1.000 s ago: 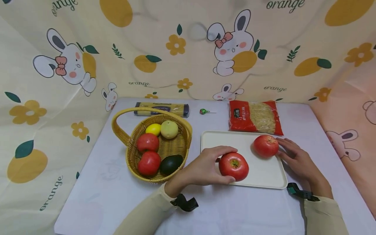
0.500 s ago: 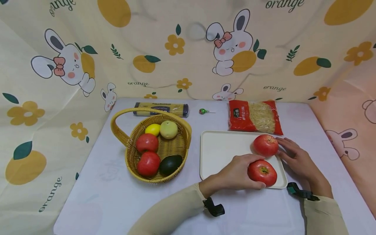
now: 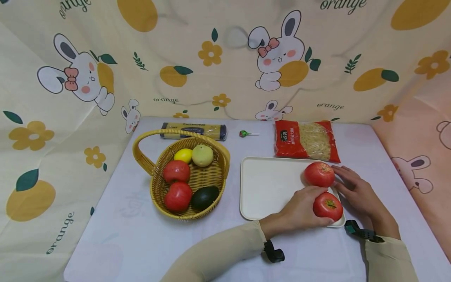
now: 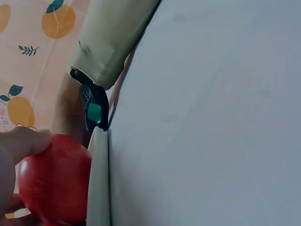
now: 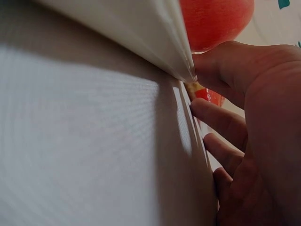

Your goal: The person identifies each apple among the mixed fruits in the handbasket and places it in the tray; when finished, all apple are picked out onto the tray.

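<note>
Red round glossy fruit (image 3: 328,206) with a greenish crown, and it's at the front right corner of the white rectangular raised-rim tray (image 3: 264,188), thumb and fingers of the left hand (image 3: 301,207) curled round it! Just behind, a second red round fruit (image 3: 319,174) on the tray; at the tray's right edge, the right hand (image 3: 359,197), fingers apart and loosely bent. Over to the lettering: behind the tray, the cream printed cloth (image 3: 232,78) says "orange" in script, several times over. Just past the tray's back edge lies a red bag of pale dry noodles (image 3: 289,141), characters on a black patch, too small to read. Behind and left of the tray, a long yellow pack with dark ends (image 3: 193,132), its blurred lettering looking like "SPAGHETTI". Left of the tray stands a yellow wicker basket (image 3: 208,176) of fruit. Now the close-ups! The left wrist view gives the held fruit's smooth lower flank, just beside the tray's rim; whether it bears on the tray, I can't tell. And the right wrist view has the tray's outer wall, the thumb at its rim, and fingertips down by the white table surface (image 5: 94,141).
</note>
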Motion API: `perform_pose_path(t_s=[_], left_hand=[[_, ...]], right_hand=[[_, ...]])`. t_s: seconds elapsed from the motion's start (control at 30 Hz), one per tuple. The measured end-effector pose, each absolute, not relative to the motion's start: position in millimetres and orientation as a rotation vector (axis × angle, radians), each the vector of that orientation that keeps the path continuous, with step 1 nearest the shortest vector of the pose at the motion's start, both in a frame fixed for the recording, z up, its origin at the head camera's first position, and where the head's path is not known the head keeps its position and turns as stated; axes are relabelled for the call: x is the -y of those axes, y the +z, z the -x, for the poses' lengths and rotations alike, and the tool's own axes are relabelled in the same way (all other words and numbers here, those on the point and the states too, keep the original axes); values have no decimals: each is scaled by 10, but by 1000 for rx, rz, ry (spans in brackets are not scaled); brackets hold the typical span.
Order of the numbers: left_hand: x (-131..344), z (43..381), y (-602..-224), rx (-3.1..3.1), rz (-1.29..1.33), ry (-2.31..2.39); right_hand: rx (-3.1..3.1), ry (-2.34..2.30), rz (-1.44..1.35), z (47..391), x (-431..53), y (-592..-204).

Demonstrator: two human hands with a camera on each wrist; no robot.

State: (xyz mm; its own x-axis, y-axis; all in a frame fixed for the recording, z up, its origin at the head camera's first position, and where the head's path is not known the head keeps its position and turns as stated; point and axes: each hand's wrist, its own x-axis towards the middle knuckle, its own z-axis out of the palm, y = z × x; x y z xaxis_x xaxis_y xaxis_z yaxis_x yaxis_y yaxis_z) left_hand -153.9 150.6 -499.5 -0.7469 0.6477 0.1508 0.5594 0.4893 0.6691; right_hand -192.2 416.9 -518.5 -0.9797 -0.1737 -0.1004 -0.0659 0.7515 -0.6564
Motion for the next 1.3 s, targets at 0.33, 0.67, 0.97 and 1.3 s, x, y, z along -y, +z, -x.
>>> perform_pose_path(t_s=[0.33, 0.67, 0.97, 1.3], left_hand=[[-1567, 1465, -5018, -2700, -976, 1063], [-1020, 1333, -4717, -2390, -1003, 1413], [-341, 1206, -4537, -1788, -874, 1854], [826, 1042, -4553, -1712, -994, 1934]], right_hand=[[-2765, -1053, 181, 1931, -4167, -5176], [-2767, -1008, 158, 1943, -4180, -5207], [-2742, -1007, 133, 1950, -4178, -5212], [-2743, -1030, 140, 1963, -4166, -5223]])
